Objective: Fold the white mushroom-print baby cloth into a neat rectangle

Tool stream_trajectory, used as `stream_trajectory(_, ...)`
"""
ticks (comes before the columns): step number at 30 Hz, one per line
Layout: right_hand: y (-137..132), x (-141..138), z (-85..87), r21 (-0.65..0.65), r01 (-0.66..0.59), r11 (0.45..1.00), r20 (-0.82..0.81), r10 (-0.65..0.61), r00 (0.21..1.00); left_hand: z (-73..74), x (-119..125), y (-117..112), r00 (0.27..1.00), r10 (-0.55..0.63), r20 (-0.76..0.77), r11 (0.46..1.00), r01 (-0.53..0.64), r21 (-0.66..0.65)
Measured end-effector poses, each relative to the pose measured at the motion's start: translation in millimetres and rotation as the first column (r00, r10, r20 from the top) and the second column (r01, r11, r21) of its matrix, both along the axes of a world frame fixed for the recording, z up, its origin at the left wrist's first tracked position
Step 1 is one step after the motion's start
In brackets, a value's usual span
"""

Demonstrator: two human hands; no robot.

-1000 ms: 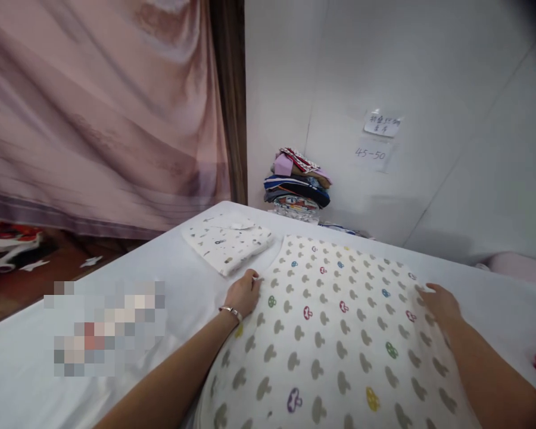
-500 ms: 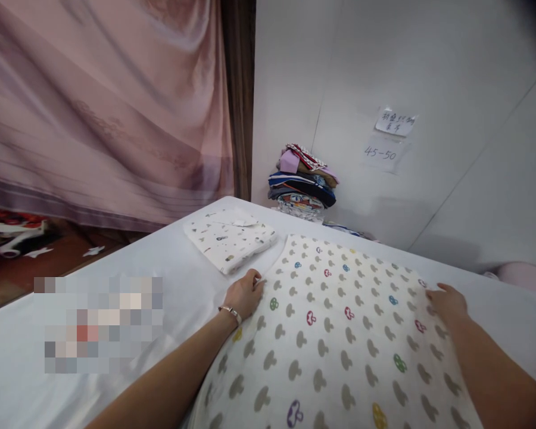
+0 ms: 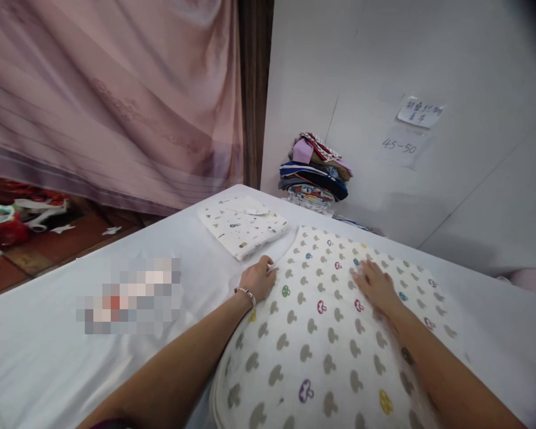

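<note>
A white cloth point(image 3: 321, 333) printed with grey and coloured mushrooms spreads over the table and hangs toward me at the near side. At its left edge, my left hand point(image 3: 259, 279), with a bracelet at the wrist, is closed with curled fingers on the fabric. My right hand point(image 3: 377, 286) lies open on top of the cloth, right of its middle, fingers spread and pointing to the far left. Beyond my left hand rests a folded white cloth point(image 3: 243, 225) with small scattered prints, a white slip on it.
The white-covered table point(image 3: 161, 238) reaches to a pale wall, where handwritten paper signs point(image 3: 399, 145) hang. A stack of folded fabrics point(image 3: 315, 173) stands past the far edge. A pink curtain point(image 3: 116, 107) hangs left. A blurred-out patch point(image 3: 129, 295) covers something on the table.
My right hand has moved left from the cloth's right edge onto its upper middle. My left hand stays at the left edge. The view has shifted slightly.
</note>
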State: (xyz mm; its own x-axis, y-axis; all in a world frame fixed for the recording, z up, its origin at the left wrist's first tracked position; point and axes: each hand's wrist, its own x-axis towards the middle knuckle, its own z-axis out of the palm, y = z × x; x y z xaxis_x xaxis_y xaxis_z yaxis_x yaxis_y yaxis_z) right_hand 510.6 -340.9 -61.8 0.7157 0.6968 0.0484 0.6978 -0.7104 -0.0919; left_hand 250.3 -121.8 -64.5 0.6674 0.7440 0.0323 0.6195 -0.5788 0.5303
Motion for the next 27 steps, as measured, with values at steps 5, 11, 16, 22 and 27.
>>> stream_trajectory(5,26,-15,-7.2,-0.115,-0.052,0.992,-0.097,0.041,0.994,-0.8,1,0,1.000,0.003,-0.018,1.000,-0.003,-0.009)
stream_trajectory(11,66,-46,10.9,-0.098,-0.140,0.985,-0.065,0.134,0.989,-2.2,5,-1,0.999,-0.024,-0.046,1.000,0.023,-0.015)
stream_trajectory(16,105,-62,-3.2,-0.102,-0.243,0.965,-0.146,0.227,0.963,-2.2,5,-3,0.999,-0.034,-0.036,0.999,0.033,-0.042)
stream_trajectory(22,123,-55,18.8,-0.051,-0.172,0.984,-0.204,0.158,0.966,2.4,7,-7,0.999,-0.035,-0.038,0.996,0.032,-0.087)
stream_trajectory(27,171,-55,47.5,0.021,-0.031,0.999,-0.125,0.033,0.992,1.8,5,-7,0.997,-0.074,-0.027,0.993,0.071,-0.097)
